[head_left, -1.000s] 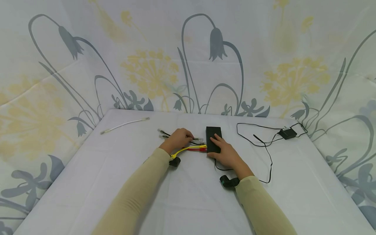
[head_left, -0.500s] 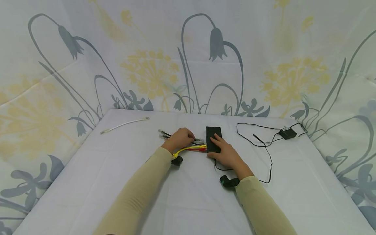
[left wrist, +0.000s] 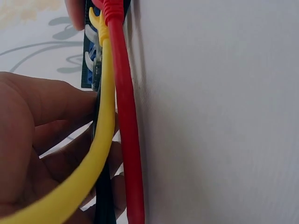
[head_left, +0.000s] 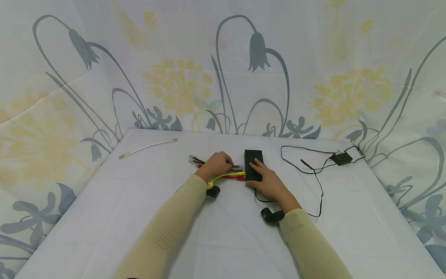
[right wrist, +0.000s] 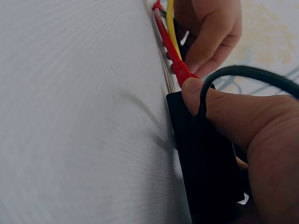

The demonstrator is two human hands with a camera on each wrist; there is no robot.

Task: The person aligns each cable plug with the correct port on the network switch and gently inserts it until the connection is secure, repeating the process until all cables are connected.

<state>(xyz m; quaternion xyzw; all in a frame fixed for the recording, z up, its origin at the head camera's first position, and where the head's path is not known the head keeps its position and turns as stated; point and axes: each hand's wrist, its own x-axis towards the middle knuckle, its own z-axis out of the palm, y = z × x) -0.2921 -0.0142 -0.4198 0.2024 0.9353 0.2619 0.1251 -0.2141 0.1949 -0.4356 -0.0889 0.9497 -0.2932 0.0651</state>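
Note:
A black network switch lies on the white table with its row of ports facing left. My right hand grips it, with the thumb at its near end and fingers across the top. A yellow network cable and a red network cable are plugged in side by side. Behind them, my left hand pinches a black network cable close to its clear plug, which is right at a port. The yellow cable's loose end hangs by the left wrist.
Left of my left hand, black and red cable ends poke out. A short white cable lies at the back left. A black power adapter with looped cord sits at the back right; a thin black cord curves near my right wrist.
My left hand has shifted slightly right toward the switch with the black cable, bringing its plug up to the ports. The right hand and the switch have stayed in place.

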